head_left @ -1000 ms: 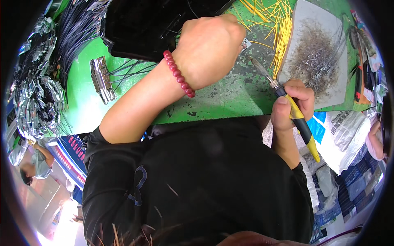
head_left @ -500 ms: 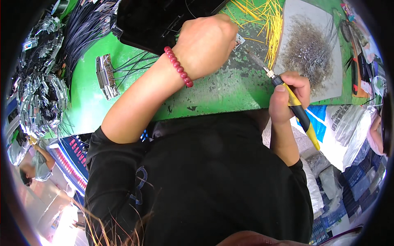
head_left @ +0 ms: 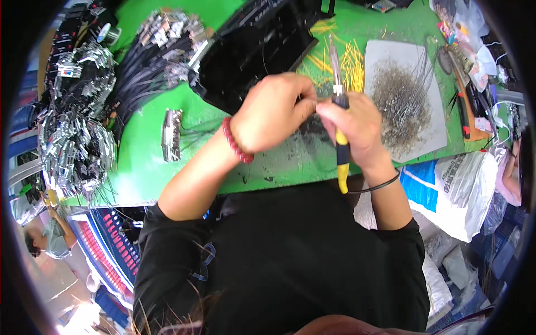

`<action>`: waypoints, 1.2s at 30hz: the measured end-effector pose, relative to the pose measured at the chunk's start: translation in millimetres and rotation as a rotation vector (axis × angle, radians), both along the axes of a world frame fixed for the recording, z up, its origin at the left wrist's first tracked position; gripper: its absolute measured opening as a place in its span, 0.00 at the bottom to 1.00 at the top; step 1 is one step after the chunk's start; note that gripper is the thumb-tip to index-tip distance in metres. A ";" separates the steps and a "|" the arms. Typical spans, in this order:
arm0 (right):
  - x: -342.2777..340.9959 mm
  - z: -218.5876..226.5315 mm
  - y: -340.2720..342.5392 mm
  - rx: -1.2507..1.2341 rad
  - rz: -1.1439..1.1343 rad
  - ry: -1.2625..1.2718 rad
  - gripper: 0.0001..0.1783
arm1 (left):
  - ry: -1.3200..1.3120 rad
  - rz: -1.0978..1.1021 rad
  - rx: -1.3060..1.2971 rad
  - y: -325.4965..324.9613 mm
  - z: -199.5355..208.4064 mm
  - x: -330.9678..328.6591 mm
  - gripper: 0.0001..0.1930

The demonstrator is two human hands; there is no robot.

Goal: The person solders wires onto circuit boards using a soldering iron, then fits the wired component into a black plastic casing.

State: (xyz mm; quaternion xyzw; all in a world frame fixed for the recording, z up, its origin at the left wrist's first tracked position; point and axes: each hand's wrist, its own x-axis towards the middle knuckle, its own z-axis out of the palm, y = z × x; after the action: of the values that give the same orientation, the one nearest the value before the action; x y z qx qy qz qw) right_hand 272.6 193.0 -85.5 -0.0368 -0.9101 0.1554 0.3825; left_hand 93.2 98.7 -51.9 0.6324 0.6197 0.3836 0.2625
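Observation:
My right hand [head_left: 362, 127] is closed around a yellow and black soldering iron [head_left: 342, 146]. Its metal tip points toward the far side of the bench. My left hand [head_left: 273, 111], with a dark red bead bracelet [head_left: 230, 142] at the wrist, is held in a pinch. Its fingertips meet those of my right hand, and whatever lies between them is too small to make out. Beyond my left hand lies a large black plastic housing [head_left: 245, 53]. To the left, a small shiny metal connector part [head_left: 172, 135] rests on the bench, with dark wires running from it toward my left forearm.
A green bench [head_left: 142, 173] carries piles of metal connector parts [head_left: 78, 134] and a bundle of black cables [head_left: 142, 72] at left. Yellow wires [head_left: 352, 67] lie beyond my right hand. At right are a grey board [head_left: 430, 139] with dark residue and an orange-handled tool [head_left: 463, 111].
My right hand has moved left to meet my left hand, and the soldering iron has swung more upright. My left hand has turned, showing its pinched fingers. The whole view has shifted.

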 end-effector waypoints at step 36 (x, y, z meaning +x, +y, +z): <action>38.9 25.9 10.9 -0.464 -0.456 0.573 0.26 | 0.695 -0.178 0.692 43.7 90.4 -65.2 0.11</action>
State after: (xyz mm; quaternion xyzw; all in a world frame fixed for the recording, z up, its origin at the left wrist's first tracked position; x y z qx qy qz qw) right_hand 311.5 203.9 -59.6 -0.2772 -0.6767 0.2714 0.6258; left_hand 28.0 142.4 38.5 0.8233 0.4506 0.3094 -0.1534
